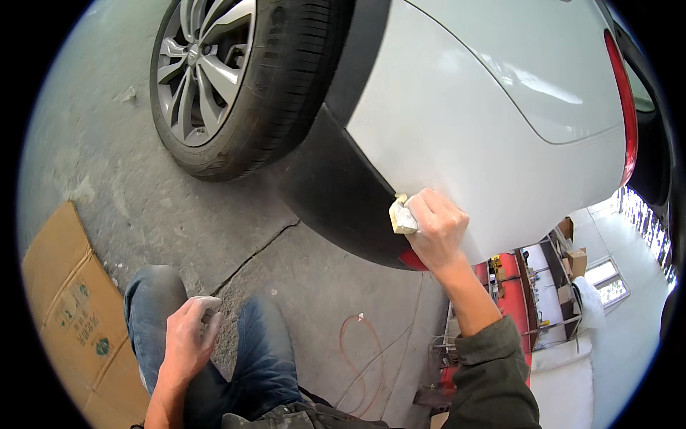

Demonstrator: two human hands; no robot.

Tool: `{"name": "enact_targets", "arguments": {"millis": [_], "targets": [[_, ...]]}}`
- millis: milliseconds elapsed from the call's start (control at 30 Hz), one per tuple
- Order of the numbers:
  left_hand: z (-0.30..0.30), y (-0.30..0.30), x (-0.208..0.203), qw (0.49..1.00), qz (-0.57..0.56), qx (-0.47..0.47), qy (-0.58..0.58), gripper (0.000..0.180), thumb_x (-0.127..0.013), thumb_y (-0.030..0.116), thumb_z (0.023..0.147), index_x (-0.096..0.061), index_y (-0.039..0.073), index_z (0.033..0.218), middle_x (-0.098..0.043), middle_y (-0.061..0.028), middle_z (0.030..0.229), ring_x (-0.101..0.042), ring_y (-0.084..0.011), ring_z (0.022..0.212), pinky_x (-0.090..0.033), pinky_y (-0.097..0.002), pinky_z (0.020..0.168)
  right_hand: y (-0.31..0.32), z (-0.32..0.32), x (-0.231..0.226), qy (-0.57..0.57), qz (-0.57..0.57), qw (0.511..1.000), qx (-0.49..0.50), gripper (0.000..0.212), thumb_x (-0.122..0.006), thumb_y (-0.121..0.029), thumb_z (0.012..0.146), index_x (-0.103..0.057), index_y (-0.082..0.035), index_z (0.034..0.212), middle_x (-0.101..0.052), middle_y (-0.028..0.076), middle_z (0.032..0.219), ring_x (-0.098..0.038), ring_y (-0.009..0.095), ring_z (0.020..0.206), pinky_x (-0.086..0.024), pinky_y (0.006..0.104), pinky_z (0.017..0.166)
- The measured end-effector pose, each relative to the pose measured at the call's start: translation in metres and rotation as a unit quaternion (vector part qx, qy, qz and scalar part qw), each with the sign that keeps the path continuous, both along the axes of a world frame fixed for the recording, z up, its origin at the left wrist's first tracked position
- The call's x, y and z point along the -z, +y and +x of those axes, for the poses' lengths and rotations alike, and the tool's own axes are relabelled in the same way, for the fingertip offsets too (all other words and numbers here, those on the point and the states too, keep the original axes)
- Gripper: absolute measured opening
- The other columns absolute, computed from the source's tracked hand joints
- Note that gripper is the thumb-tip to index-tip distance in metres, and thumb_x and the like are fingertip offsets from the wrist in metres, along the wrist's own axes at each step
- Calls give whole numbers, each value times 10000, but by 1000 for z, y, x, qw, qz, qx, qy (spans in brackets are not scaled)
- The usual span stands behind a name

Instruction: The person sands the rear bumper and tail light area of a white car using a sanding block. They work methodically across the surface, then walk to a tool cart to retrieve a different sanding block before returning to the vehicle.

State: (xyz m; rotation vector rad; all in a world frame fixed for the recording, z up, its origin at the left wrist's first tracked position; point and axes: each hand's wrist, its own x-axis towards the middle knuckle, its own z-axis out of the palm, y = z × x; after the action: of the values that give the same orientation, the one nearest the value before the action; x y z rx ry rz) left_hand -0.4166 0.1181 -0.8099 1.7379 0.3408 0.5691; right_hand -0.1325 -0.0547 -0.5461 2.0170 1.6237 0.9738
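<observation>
A pale sanding pad [401,217] is pressed against the lower rear of a white car body [457,121] by the right hand [437,229].

The pad is clasped in the curled fingers of the right hand just right of centre in the frame, where the white panel meets the black lower trim [336,193]. The left hand [187,336] is laid loosely open on the left knee of the blue jeans [264,357] at lower left, and nothing is seen to be gripped in it. A tyre with a silver alloy wheel [207,64] is seen at upper left. A flattened cardboard box [68,300] is spread on the concrete floor [114,164] at the left edge, and an orange cable [357,350] is looped near bottom centre.
</observation>
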Motion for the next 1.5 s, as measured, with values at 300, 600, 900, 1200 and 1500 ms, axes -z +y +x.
{"name": "enact_targets", "arguments": {"millis": [300,600,900,1200,1500], "targets": [[9,0,7,998,45,-1,42,207,-709,-29,845,-673,-1,1046,-686,-150,929,-676,-273,748,-535,-344,695,-123,1,-16,13,-23,999,44,237,-717,-99,612,-489,-117,677,-484,36,692,-565,215,639,-403,357,519],[7,2,2,996,86,7,38,173,-692,-37,852,-661,-3,1018,-679,-159,927,-675,-297,775,-533,-352,710,-208,12,-30,20,15,998,51,180,-750,-96,634,-643,-92,778,-605,39,724,-621,222,660,-463,354,562],[1,-5,3,997,72,14,17,200,-702,-34,827,-664,-4,1022,-677,-164,920,-678,-323,775,-541,-372,705,-63,3,-31,11,22,1000,18,194,-736,-60,639,-639,-110,799,-593,20,754,-612,217,674,-458,357,556],[-3,3,-1,997,71,26,8,209,-713,-36,824,-660,15,1020,-699,-175,965,-695,-372,880,-559,-405,767,60,1,-13,-13,30,999,-12,230,-761,-48,649,-556,-123,723,-565,27,738,-615,228,663,-460,360,514],[-12,0,-4,998,59,-15,-30,201,-723,-20,826,-672,13,1017,-692,-162,925,-692,-330,796,-553,-382,697,75,-4,-27,-7,27,1000,14,245,-802,-101,686,-558,-114,710,-584,35,718,-634,242,650,-469,384,515]]}}
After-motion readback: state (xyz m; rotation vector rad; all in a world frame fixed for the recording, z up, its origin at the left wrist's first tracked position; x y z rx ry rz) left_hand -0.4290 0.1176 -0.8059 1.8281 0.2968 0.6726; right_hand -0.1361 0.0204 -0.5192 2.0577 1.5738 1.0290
